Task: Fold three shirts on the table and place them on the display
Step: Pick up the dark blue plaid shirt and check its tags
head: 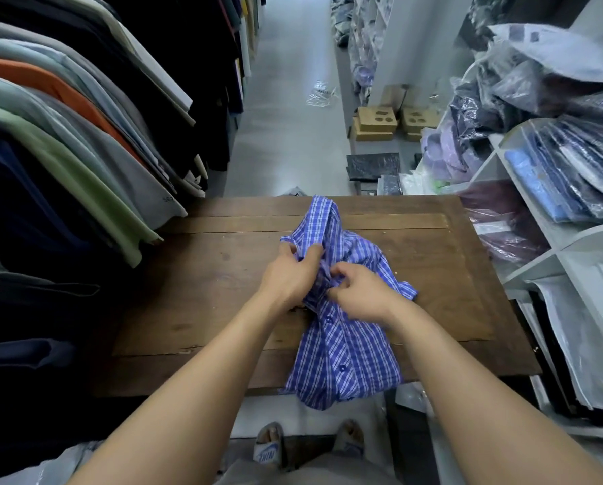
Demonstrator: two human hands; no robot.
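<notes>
A blue plaid button-front cotton shirt (342, 309), lying on the brown wooden table (195, 292), is pinched at its placket by the left hand (289, 274) and right hand (359, 292), fingers curled.

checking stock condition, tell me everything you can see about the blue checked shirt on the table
The shirt is blue with white and darker checks, thin woven cloth by its look, with dark blue buttons down the front. It lies rumpled and unfolded on the wooden table, collar end away from the person, hem over the near edge, a short sleeve out to the right. The left hand grips bunched cloth near the top; the right hand pinches the front strip.
</notes>
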